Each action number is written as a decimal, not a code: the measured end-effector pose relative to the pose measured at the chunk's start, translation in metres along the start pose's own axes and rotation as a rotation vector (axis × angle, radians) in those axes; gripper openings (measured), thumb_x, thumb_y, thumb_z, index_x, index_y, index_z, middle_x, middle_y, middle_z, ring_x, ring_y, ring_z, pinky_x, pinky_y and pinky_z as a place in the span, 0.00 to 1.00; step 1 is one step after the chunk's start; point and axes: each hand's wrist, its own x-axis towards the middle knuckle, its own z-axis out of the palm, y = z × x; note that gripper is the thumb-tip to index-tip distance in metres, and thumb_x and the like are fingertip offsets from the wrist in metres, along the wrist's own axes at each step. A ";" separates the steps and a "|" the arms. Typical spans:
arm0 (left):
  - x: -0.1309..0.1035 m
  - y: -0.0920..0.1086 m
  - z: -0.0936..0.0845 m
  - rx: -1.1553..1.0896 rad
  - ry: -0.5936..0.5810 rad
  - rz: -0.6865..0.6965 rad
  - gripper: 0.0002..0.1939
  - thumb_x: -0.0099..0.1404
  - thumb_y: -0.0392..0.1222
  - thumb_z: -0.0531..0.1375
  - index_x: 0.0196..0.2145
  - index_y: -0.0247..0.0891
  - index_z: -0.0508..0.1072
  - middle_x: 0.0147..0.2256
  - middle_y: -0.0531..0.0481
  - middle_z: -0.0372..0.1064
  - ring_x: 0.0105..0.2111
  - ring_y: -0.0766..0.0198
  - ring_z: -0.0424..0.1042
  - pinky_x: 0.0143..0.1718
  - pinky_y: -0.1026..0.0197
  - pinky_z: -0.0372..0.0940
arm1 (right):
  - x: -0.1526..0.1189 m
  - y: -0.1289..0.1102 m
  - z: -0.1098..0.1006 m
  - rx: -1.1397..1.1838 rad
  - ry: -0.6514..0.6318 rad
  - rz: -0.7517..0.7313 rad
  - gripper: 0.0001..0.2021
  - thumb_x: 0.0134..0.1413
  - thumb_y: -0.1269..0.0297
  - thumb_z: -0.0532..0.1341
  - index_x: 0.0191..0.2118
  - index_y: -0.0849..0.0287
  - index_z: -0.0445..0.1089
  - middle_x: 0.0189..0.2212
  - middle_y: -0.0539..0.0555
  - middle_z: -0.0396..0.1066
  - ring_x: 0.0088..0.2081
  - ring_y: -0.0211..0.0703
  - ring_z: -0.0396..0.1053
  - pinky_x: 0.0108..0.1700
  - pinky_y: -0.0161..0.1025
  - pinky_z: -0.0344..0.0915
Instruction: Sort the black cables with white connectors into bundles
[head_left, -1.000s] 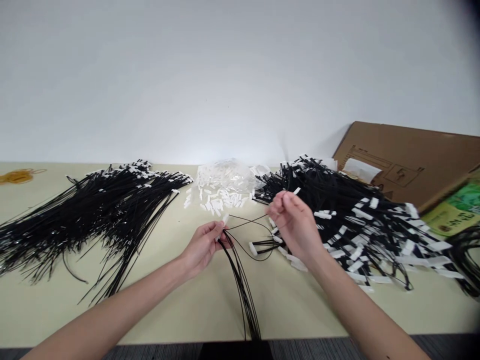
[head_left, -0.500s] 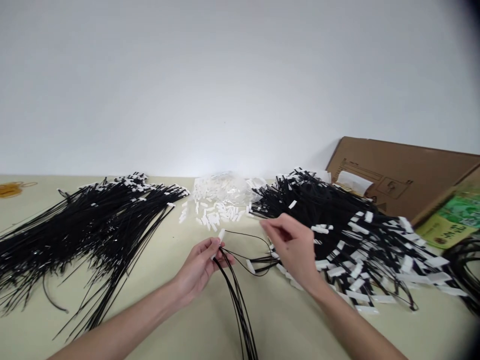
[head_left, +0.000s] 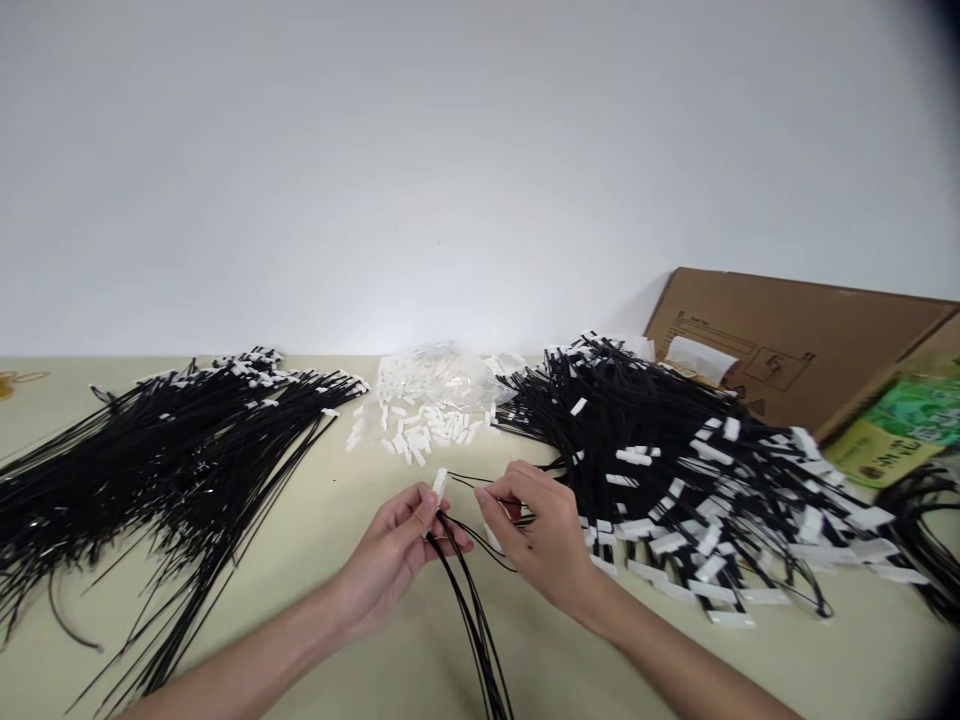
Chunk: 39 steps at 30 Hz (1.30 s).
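Note:
My left hand (head_left: 397,545) pinches a small bundle of thin black cords (head_left: 474,625) that trails toward the table's near edge, with a white plastic tag (head_left: 439,484) sticking up between thumb and fingers. My right hand (head_left: 536,530) is close beside it, fingertips pinching the end of one black cord (head_left: 469,482) that loops back toward the left hand. A loose heap of small white tags (head_left: 427,415) lies just beyond both hands.
A big pile of plain black cords (head_left: 150,470) spreads over the left of the beige table (head_left: 337,620). A pile of cords with white tags (head_left: 697,490) fills the right. A flattened cardboard box (head_left: 795,340) and a green packet (head_left: 904,425) lie at far right.
My right hand has come down and left from above the tagged pile, carrying a cord end close to my left hand. The left hand has kept its bundle. The view shifted slightly.

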 end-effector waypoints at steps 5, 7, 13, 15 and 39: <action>0.001 0.000 -0.001 0.024 -0.017 0.027 0.09 0.56 0.43 0.58 0.25 0.35 0.66 0.21 0.53 0.63 0.27 0.64 0.69 0.37 0.56 0.62 | 0.000 -0.002 -0.001 0.034 -0.021 0.049 0.11 0.52 0.70 0.53 0.20 0.60 0.60 0.17 0.46 0.52 0.21 0.33 0.52 0.24 0.33 0.50; 0.001 -0.001 -0.001 0.030 -0.024 0.037 0.09 0.56 0.43 0.58 0.25 0.35 0.66 0.21 0.53 0.63 0.27 0.64 0.69 0.37 0.56 0.62 | 0.000 -0.003 -0.001 0.051 -0.023 0.075 0.11 0.52 0.70 0.53 0.20 0.60 0.59 0.16 0.46 0.52 0.21 0.33 0.51 0.24 0.33 0.50; 0.000 0.000 0.000 0.038 -0.018 0.034 0.09 0.55 0.44 0.59 0.24 0.35 0.65 0.21 0.53 0.63 0.27 0.64 0.69 0.36 0.57 0.62 | 0.001 -0.004 -0.001 0.094 -0.031 0.122 0.12 0.52 0.69 0.53 0.19 0.60 0.58 0.16 0.46 0.52 0.21 0.32 0.51 0.24 0.32 0.50; 0.000 0.000 0.001 0.040 -0.011 0.030 0.09 0.55 0.44 0.59 0.24 0.35 0.65 0.21 0.53 0.63 0.26 0.64 0.69 0.37 0.56 0.62 | 0.001 -0.004 0.000 0.107 -0.033 0.133 0.12 0.52 0.69 0.53 0.19 0.61 0.58 0.16 0.46 0.52 0.21 0.32 0.51 0.23 0.32 0.50; 0.000 -0.001 -0.001 0.124 -0.066 0.065 0.08 0.58 0.42 0.56 0.25 0.35 0.65 0.23 0.53 0.62 0.27 0.64 0.68 0.37 0.56 0.62 | -0.003 -0.005 0.001 0.117 -0.122 0.178 0.11 0.55 0.71 0.50 0.22 0.61 0.60 0.19 0.47 0.55 0.23 0.33 0.54 0.26 0.32 0.51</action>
